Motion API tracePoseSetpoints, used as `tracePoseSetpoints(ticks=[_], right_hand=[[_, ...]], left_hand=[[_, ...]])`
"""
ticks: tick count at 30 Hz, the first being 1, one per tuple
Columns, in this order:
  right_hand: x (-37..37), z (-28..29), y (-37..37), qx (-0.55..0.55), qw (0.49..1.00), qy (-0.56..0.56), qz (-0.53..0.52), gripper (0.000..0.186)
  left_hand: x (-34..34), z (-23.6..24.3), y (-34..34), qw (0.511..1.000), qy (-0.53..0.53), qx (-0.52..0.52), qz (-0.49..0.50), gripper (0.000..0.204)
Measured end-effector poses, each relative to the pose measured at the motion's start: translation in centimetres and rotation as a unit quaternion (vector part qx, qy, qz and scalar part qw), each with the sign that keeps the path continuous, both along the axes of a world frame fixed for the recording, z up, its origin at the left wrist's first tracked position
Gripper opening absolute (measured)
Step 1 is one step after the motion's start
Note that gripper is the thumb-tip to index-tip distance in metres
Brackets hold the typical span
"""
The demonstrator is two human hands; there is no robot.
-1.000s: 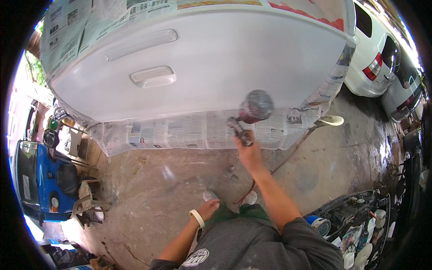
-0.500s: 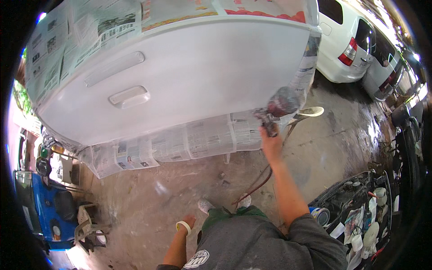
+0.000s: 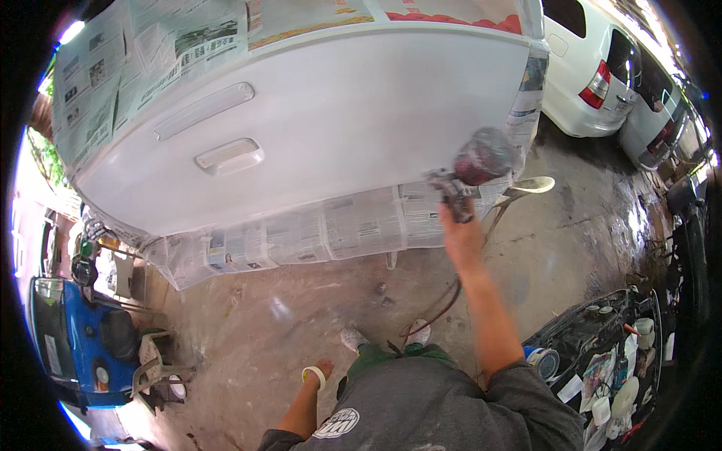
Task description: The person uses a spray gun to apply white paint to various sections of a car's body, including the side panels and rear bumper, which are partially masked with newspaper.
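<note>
My right hand [image 3: 461,229] is closed around a spray gun [image 3: 453,197] with a dark reddish cup [image 3: 483,158] wrapped in clear film. The gun is in front of the lower right part of a white vehicle panel [image 3: 361,113] and is slightly blurred; I cannot tell its exact distance from the surface. A door handle [image 3: 229,155] and a long recessed trim strip [image 3: 203,111] are on the panel's left half. My left hand [image 3: 323,367] hangs low by my side, a pale ring [image 3: 311,377] round its wrist. Its fingers are too foreshortened to read.
Newspaper masking [image 3: 293,231] borders the panel above, below and at the right. A hose [image 3: 451,297] trails from the gun down to the floor near my feet. White vehicles [image 3: 575,94] stand at right. A cluttered dark tray-like part [image 3: 602,353], a paint can [image 3: 543,362] and a blue vehicle [image 3: 83,346] flank me.
The whole view has shifted slightly, so the scene sits further right. The spray gun's cup is a little higher against the panel. My left hand stays low at my side.
</note>
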State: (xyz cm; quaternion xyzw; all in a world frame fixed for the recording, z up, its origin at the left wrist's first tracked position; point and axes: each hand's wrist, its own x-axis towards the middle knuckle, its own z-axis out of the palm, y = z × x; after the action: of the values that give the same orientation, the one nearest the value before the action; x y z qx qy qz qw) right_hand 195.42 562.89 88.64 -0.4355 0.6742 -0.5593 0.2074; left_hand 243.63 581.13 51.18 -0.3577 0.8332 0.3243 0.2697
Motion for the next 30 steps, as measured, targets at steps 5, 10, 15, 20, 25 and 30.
tracePoseSetpoints(ticks=[5, 10, 15, 20, 25, 30], right_hand=[[9.7, 1.6, -1.3, -0.022, 0.986, -0.013, 0.167, 0.040], [10.7, 4.6, -1.2, 0.037, 0.979, 0.002, 0.199, 0.040], [3.6, 5.1, -0.5, -0.009, 0.997, 0.034, 0.070, 0.042], [-7.6, 4.4, 1.9, -0.049, 0.989, 0.075, -0.120, 0.043], [-11.3, 6.8, 2.4, -0.019, 0.982, 0.031, -0.187, 0.039], [-8.5, 6.1, 1.0, -0.060, 0.990, 0.068, -0.112, 0.037]], left_hand=[[-1.9, 1.9, -1.6, 0.938, 0.020, 0.118, 0.325, 0.037], [-1.9, 0.6, -1.4, 0.937, 0.057, 0.132, 0.317, 0.032], [1.2, -3.5, -0.4, 0.976, 0.085, -0.128, -0.152, 0.027], [-0.2, -2.9, -1.1, 0.990, 0.005, -0.057, -0.129, 0.028], [1.5, -3.3, 0.6, 0.958, 0.135, 0.086, 0.237, 0.023], [-0.6, -0.4, -2.6, 0.991, 0.006, -0.023, -0.129, 0.026]])
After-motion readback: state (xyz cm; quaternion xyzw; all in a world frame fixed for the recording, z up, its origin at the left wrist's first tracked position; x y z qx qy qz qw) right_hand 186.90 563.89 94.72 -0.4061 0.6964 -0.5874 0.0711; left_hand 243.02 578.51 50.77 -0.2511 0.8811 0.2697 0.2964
